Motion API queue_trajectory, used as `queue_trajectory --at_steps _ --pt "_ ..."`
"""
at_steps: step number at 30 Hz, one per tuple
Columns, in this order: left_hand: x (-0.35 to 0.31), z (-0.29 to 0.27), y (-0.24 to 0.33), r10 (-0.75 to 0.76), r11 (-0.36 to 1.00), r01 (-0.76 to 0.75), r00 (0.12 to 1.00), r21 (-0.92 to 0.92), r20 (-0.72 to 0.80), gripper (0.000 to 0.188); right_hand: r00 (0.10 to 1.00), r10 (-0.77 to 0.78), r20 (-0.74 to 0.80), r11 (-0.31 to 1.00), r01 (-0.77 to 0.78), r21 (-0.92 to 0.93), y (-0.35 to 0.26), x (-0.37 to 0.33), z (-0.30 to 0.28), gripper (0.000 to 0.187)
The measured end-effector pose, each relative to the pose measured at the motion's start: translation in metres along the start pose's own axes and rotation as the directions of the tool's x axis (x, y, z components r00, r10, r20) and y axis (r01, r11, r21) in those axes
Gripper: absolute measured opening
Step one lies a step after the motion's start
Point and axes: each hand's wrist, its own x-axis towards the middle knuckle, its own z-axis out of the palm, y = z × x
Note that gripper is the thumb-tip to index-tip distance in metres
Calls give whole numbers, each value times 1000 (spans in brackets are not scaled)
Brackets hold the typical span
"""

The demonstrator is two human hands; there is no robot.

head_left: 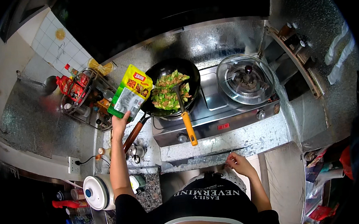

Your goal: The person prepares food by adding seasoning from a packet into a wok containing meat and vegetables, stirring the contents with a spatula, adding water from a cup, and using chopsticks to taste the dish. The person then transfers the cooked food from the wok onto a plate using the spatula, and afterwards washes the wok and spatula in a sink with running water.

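Note:
My left hand grips the bottom of a yellow and green seasoning pouch, tilted with its top end over the left rim of the black wok. Chopped green vegetables with brownish bits lie in the wok. A spatula with a yellow-orange handle rests in it, its blade among the food and its handle leaning over the near rim; no hand touches it. Close to my waist, by the counter's front edge, my right hand has its fingers curled together; what they may hold is too small to make out.
The wok sits on the left burner of a steel gas stove, its brown handle pointing toward me. A glass lid covers the right burner. Left stand a rack of bottles and packets and a white rice cooker.

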Motion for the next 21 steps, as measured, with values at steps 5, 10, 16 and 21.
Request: queue_trajectory --at_steps 5,10,16,21 --pt "-3 7 24 -60 998 59 998 -13 -35 26 1000 5 -17 1000 -5 -11 -1 1 -5 11" --pt "-3 3 0 10 1000 -10 999 -8 -42 27 999 13 -30 999 -11 38 4 3 -6 15" --pt "2 2 -3 56 905 -21 996 425 -71 29 1000 6 3 999 -6 -35 5 6 -8 12" --pt "0 1 -10 132 981 -110 982 159 -136 31 1000 -26 5 998 26 -60 3 7 -9 13"
